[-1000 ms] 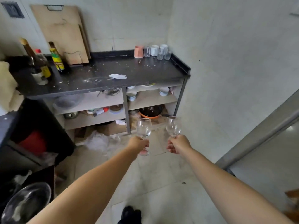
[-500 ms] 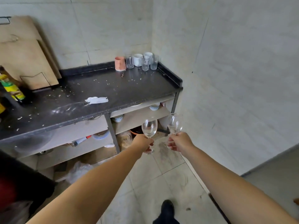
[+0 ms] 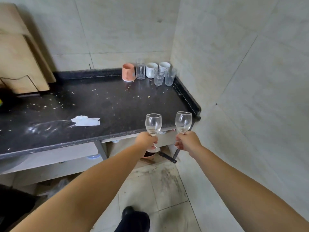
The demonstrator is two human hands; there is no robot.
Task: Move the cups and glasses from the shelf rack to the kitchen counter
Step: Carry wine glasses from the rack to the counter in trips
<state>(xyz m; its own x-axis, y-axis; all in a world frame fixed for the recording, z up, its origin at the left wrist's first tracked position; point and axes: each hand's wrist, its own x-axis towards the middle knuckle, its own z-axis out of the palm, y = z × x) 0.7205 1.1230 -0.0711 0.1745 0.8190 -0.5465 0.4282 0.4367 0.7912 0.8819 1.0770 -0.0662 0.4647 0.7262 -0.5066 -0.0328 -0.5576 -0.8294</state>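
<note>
Step in hand: two wine glasses are being carried to the counter (image 3: pixel 93 104); judged as the delivery stage, with set-down not yet done.
Left hand (image 3: pixel 147 139): fingers are curled round the stem of the left glass (image 3: pixel 153 124), which is held upright just off the counter's front edge; its foot is seen below the fist.
Right hand (image 3: pixel 188 141): fingers are clamped on the stem of the right glass (image 3: pixel 183 122), upright, at the counter's front corner; its foot is hidden by the hand.
Next move: both glasses would probably need to be lifted over the front edge and lowered foot-first onto bare stone, kept apart from each other so no rims are knocked.
Already placed: a cluster at 12 o'clock from the hands, in the far corner, made up of a pink cup (image 3: pixel 128 72), a glass mug (image 3: pixel 140 69), two white mugs (image 3: pixel 151 69) and two tumblers (image 3: pixel 164 76).
Materials: the wine glasses are thin, clear, smooth, tulip-shaped on narrow stems, and judged fragile and top-heavy; the counter is dark speckled stone with a raised lip, strewn with crumbs.
Other: a white scrap (image 3: pixel 86 121) is lying at 9 o'clock from the left glass; wooden boards (image 3: pixel 21 52) are leaned against the wall at 10 o'clock.
</note>
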